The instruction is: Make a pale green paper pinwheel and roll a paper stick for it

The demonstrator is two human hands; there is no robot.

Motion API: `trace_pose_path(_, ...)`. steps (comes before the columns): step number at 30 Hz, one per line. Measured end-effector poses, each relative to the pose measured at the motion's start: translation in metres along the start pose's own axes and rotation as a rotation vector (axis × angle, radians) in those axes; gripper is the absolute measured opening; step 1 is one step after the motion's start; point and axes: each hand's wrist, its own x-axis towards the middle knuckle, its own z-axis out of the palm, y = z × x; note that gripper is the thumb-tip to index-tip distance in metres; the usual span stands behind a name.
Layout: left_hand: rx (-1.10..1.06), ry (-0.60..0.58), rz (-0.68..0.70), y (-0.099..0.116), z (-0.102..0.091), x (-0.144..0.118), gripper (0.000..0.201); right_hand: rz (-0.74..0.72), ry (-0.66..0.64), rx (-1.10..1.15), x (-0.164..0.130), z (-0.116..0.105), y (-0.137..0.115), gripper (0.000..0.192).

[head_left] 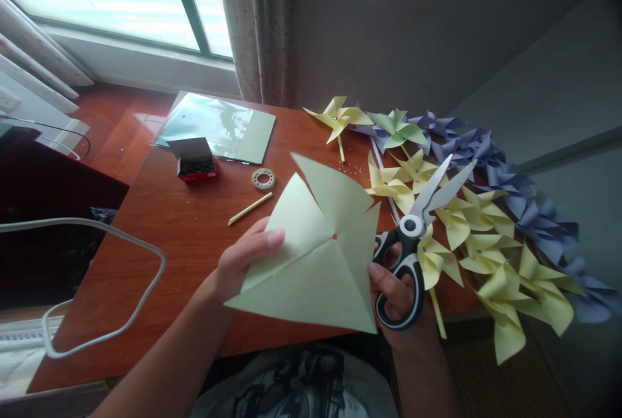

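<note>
Your left grip (pixel 247 253) pinches the left side of a pale yellow-green square paper sheet (pixel 296 288), thumb on top. Your right grip (pixel 392 293) is closed around the handles of black-and-white-handled metal scissors (pixel 413 226), its thumb touching the sheet's right edge. You hold the sheet above the near middle of the reddish-brown wooden tabletop (pixel 160 295); cuts run in from its corners toward a small central hole. The scissors' blades stand apart, pointing far. At your near left loops a thick white cable (pixel 162 251). To your right spread yellow paper pinwheels (pixel 454 220), with blue-purple paper pinwheels (pixel 544 227) farther right. Left of the sheet lies a thin yellow paper stick (pixel 250 209), then a round tape roll (pixel 263 186), an open red box (pixel 198 175) of dark pieces and, farthest, a shiny clear packet (pixel 208 120).
</note>
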Motion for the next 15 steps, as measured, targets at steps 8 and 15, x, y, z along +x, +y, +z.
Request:
trace_pose_path(8,-0.203,-0.33,0.083,-0.007,0.007,0.012,0.017,-0.158,0.238,-0.057,0.014,0.013,0.002,0.03)
trace_pose_path(15,0.194,-0.475,0.078,-0.02,0.016,0.01,0.018,-0.287,0.298,-0.245,0.019,0.015,-0.013,0.029)
